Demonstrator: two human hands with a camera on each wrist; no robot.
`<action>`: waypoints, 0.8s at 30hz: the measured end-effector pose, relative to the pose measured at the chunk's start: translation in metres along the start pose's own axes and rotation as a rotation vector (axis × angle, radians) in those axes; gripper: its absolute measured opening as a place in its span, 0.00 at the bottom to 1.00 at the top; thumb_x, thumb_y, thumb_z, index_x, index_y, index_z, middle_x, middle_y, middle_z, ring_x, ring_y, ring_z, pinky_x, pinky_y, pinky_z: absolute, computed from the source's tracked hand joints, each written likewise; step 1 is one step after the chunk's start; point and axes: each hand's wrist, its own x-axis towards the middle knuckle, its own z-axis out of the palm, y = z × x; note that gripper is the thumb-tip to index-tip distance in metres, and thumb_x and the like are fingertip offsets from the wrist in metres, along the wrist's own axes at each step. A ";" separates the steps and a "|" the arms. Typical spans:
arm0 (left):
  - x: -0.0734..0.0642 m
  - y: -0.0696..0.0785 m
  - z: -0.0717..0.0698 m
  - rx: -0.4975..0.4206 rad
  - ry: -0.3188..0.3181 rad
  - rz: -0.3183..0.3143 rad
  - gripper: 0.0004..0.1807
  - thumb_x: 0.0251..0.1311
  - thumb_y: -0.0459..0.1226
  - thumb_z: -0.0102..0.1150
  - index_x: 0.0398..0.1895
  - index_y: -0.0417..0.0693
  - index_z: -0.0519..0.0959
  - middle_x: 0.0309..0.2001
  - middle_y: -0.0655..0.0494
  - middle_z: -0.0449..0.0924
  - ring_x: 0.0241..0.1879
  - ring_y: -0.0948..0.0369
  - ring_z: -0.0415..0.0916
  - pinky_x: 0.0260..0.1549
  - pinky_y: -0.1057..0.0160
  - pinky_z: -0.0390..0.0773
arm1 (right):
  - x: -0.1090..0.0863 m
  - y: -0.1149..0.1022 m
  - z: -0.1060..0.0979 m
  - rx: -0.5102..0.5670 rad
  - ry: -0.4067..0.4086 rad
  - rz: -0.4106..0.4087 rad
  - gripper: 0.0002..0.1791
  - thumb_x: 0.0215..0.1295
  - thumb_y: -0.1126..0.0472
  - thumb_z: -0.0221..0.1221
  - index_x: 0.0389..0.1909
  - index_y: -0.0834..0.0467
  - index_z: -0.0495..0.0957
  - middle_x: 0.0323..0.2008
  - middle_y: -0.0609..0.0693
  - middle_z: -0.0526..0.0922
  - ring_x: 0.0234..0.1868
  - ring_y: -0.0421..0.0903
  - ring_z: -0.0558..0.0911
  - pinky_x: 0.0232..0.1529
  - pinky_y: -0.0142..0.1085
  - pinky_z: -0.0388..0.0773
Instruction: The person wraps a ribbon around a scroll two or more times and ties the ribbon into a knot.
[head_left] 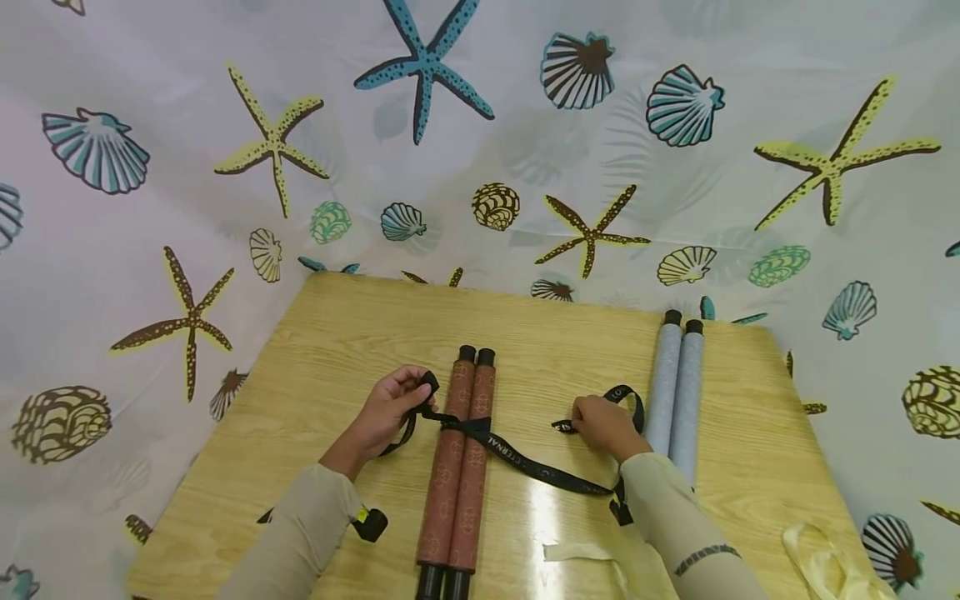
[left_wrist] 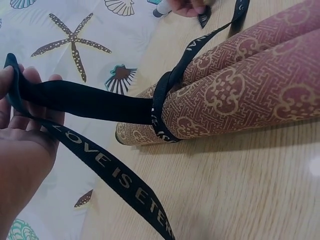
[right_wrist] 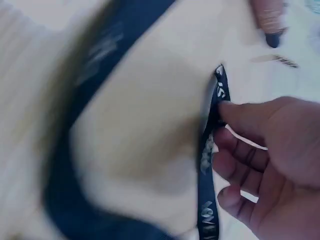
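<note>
Two red patterned scrolls (head_left: 465, 475) with black end knobs lie side by side on the table. A black ribbon (head_left: 540, 471) with pale lettering is wrapped round both and crossed on top of them. To the scrolls' left, my left hand (head_left: 382, 412) pinches one length of the ribbon, with a tail hanging below. In the left wrist view that ribbon (left_wrist: 100, 102) runs taut to the wrap. On the right, my right hand (head_left: 607, 425) pinches the other length near its end between thumb and fingertips; in the right wrist view a blurred ribbon loop (right_wrist: 62, 165) curves beside it.
Two pale grey scrolls (head_left: 675, 392) with black knobs lie at the right, close to my right hand. Cream ribbon (head_left: 821, 558) lies at the front right, and another cream strip (head_left: 577, 551) nearer the middle. A shell-print cloth (head_left: 465, 167) stands behind the wooden table (head_left: 585, 350).
</note>
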 end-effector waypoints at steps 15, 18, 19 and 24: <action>-0.002 -0.007 0.007 0.018 -0.050 0.008 0.04 0.73 0.33 0.52 0.45 0.51 0.74 0.39 0.63 0.78 0.39 0.63 0.80 0.45 0.66 0.81 | 0.057 -0.176 -0.093 0.675 0.185 -0.361 0.10 0.73 0.58 0.58 0.46 0.60 0.80 0.39 0.58 0.84 0.34 0.46 0.81 0.40 0.36 0.80; -0.002 -0.007 0.008 0.040 -0.057 -0.004 0.04 0.73 0.34 0.53 0.47 0.50 0.74 0.40 0.62 0.80 0.40 0.63 0.80 0.46 0.66 0.80 | 0.061 -0.197 -0.098 0.731 0.090 -0.436 0.15 0.74 0.59 0.56 0.56 0.62 0.77 0.47 0.61 0.85 0.44 0.51 0.85 0.49 0.39 0.82; -0.002 -0.006 0.008 0.051 -0.057 -0.006 0.05 0.73 0.34 0.53 0.47 0.50 0.74 0.40 0.62 0.80 0.41 0.63 0.80 0.46 0.66 0.80 | 0.060 -0.199 -0.098 0.722 0.058 -0.456 0.16 0.75 0.59 0.56 0.57 0.62 0.77 0.49 0.62 0.85 0.45 0.53 0.85 0.50 0.40 0.82; 0.001 0.002 0.008 0.151 -0.045 0.007 0.10 0.72 0.32 0.54 0.52 0.41 0.76 0.43 0.64 0.81 0.44 0.65 0.81 0.47 0.66 0.80 | 0.043 -0.184 -0.092 0.502 -0.064 -0.525 0.14 0.73 0.57 0.57 0.51 0.61 0.83 0.44 0.57 0.87 0.40 0.54 0.85 0.42 0.37 0.81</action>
